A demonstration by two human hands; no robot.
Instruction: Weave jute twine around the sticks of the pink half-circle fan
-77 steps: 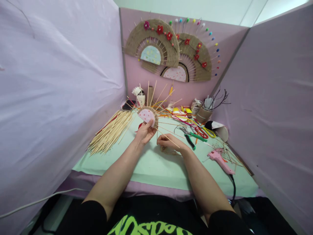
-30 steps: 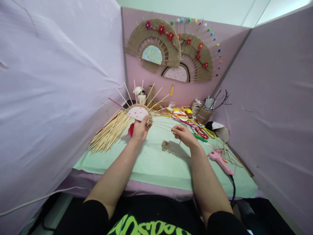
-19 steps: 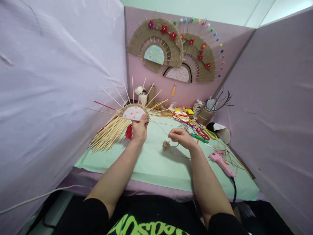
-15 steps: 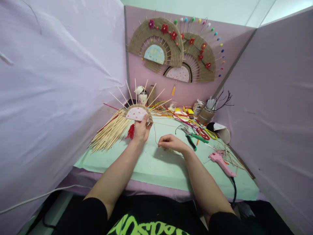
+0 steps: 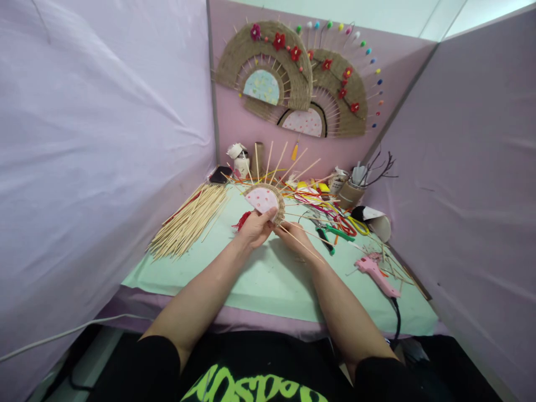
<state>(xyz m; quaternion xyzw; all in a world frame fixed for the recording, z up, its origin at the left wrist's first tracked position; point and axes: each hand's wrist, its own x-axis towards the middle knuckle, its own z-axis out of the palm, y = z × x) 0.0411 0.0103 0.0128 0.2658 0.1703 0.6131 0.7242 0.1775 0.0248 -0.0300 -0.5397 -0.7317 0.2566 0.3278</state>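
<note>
My left hand (image 5: 256, 231) grips a small half-round fan (image 5: 260, 199) by its lower right part, thumb on the front. The fan has a pale pink spotted centre, a twine-wrapped rim and thin wooden sticks fanning outward. It tilts down to the right. A red tassel (image 5: 242, 221) hangs beside my left hand. Just right of it, my right hand (image 5: 296, 239) is closed at the fan's lower right edge, behind a few sticks. Its fingertips are partly hidden; the twine seen in them earlier is hard to make out now.
Loose sticks (image 5: 184, 220) lie in a pile at the left. Pliers (image 5: 326, 240) with green handles, colourful pipe cleaners (image 5: 345, 223) and a pink glue gun (image 5: 377, 274) lie at the right. A cardboard pot (image 5: 350, 194) stands behind. Finished fans (image 5: 285, 72) hang on the back wall.
The fan has moved right and turned clockwise in my left hand. My right hand has come up against its lower right edge, where before it pulled the twine out below.
</note>
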